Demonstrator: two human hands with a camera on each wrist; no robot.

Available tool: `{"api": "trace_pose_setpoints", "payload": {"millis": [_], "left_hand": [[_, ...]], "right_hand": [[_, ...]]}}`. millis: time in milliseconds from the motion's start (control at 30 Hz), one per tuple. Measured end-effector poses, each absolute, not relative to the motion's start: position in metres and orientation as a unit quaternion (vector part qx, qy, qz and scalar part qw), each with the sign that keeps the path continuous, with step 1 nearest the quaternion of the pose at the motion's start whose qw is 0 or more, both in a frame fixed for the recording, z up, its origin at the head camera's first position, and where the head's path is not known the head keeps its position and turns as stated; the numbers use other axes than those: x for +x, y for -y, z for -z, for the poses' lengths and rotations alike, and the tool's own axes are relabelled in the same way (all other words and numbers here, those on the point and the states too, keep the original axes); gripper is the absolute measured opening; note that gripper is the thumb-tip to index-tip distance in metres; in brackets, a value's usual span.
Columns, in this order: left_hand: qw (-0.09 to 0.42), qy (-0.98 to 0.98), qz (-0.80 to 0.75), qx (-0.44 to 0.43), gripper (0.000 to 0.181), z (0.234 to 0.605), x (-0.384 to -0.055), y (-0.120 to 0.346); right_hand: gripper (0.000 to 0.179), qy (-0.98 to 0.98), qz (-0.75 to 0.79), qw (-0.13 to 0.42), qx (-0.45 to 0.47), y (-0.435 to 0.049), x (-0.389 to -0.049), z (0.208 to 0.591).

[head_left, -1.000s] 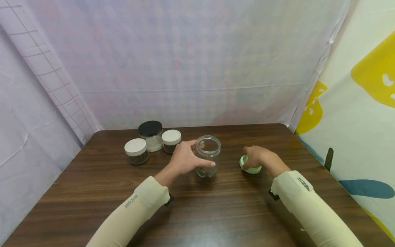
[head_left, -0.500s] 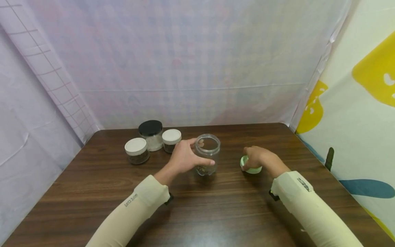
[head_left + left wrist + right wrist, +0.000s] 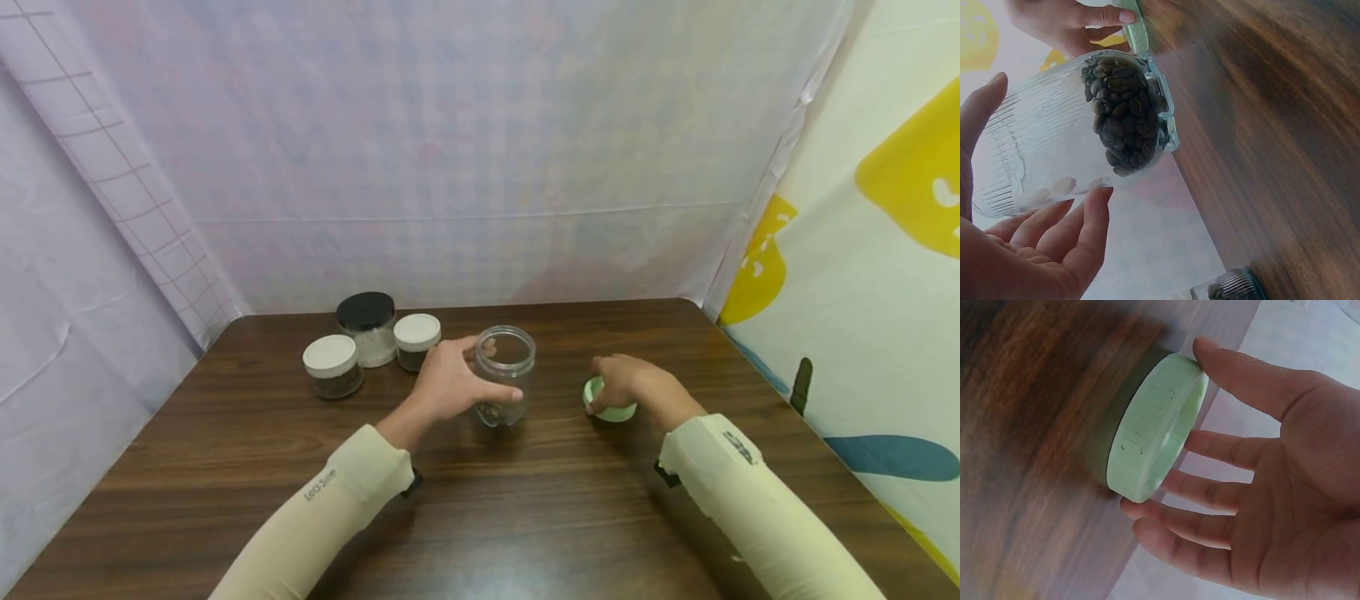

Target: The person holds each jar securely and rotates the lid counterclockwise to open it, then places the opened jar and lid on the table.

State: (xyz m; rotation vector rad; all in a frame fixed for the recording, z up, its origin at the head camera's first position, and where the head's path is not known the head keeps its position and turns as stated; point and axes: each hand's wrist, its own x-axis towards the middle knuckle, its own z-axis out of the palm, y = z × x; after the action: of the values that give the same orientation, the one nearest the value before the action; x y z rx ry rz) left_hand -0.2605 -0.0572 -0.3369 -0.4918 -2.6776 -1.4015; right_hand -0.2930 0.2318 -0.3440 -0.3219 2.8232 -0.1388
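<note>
My left hand (image 3: 447, 385) reaches round a clear ribbed jar (image 3: 519, 373) that stands upright and uncovered near the table's middle. Its thumb lies along the near side and its fingers are behind. Dark coffee beans (image 3: 1124, 119) fill the bottom part of the jar, as the left wrist view shows. Farther right, my right hand (image 3: 628, 380) holds a pale green lid (image 3: 618, 414) by its edge, thumb on one side and fingers on the other. In the right wrist view the lid (image 3: 1147, 434) lies on the table with its hollow side up.
Left of the hands stand two white-lidded jars (image 3: 331, 353) (image 3: 417, 332) with dark contents, and a taller black-lidded jar (image 3: 365, 312) with pale contents. The brown wooden table (image 3: 480, 517) meets hung cloth (image 3: 480, 167) at its back edge.
The bean jar has shifted very slightly away from me since one second ago, with my left hand staying round it. My right hand and the green lid have hardly moved.
</note>
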Motion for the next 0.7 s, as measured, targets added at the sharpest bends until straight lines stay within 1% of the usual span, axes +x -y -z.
{"api": "trace_pose_setpoints", "payload": {"millis": [167, 300, 433, 533, 700], "left_hand": [[0.040, 0.873, 0.460, -0.156, 0.077, 0.335, -0.261, 0.057], [0.039, 0.876, 0.458, -0.148, 0.082, 0.334, -0.262, 0.057], [0.036, 0.879, 0.456, -0.138, 0.084, 0.332, -0.264, 0.056], [0.036, 0.876, 0.460, -0.141, 0.078, 0.330, -0.267, 0.054], [0.060, 0.877, 0.457, -0.136, 0.070, 0.322, -0.276, 0.048]], "right_hand": [[0.082, -0.981, 0.042, 0.159, -0.104, -0.232, -0.293, 0.339], [0.081, -0.984, 0.042, 0.141, -0.100, -0.227, -0.291, 0.331], [0.078, -0.987, 0.055, 0.097, -0.112, -0.220, -0.285, 0.320], [0.075, -0.988, 0.057, 0.056, -0.133, -0.213, -0.279, 0.311], [0.071, -0.983, 0.051, -0.004, -0.176, -0.203, -0.269, 0.299]]}}
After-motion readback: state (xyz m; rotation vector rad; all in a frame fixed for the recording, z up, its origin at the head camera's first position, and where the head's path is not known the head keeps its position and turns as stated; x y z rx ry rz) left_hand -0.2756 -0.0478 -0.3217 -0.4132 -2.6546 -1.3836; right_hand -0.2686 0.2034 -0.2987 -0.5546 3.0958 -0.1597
